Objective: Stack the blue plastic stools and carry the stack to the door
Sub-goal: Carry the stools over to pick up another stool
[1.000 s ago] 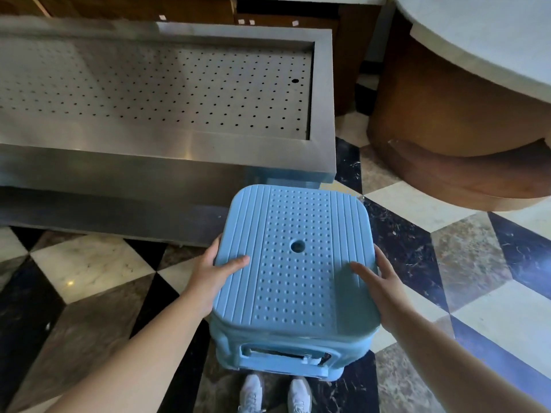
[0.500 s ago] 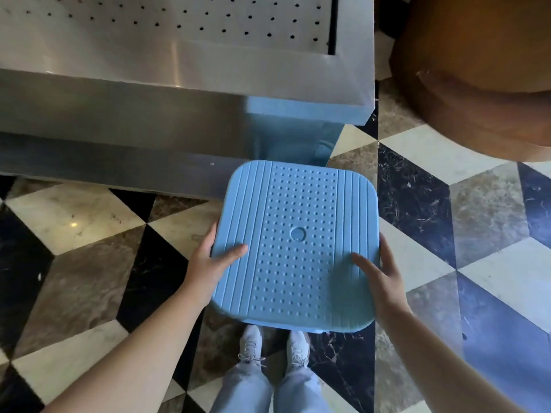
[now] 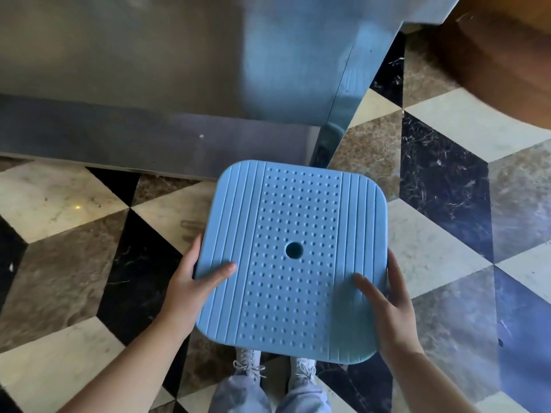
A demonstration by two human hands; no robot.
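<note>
Stool (image 3: pixel 292 257) shifted closer; betw L hand (image 3: pixel 190 281) & R hand (image 3: pixel 387 305).

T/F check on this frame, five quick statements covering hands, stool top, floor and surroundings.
1. Both hands grip the blue plastic stool at its sides. True: left hand, right hand.
2. The stool's top has a round hole. True.
3. The floor is plain grey carpet. False: it is patterned marble tile in black, cream and brown.
4. A steel counter stands beyond the stool. True.
5. The person is barefoot. False: white laced shoes show below the stool.
</note>
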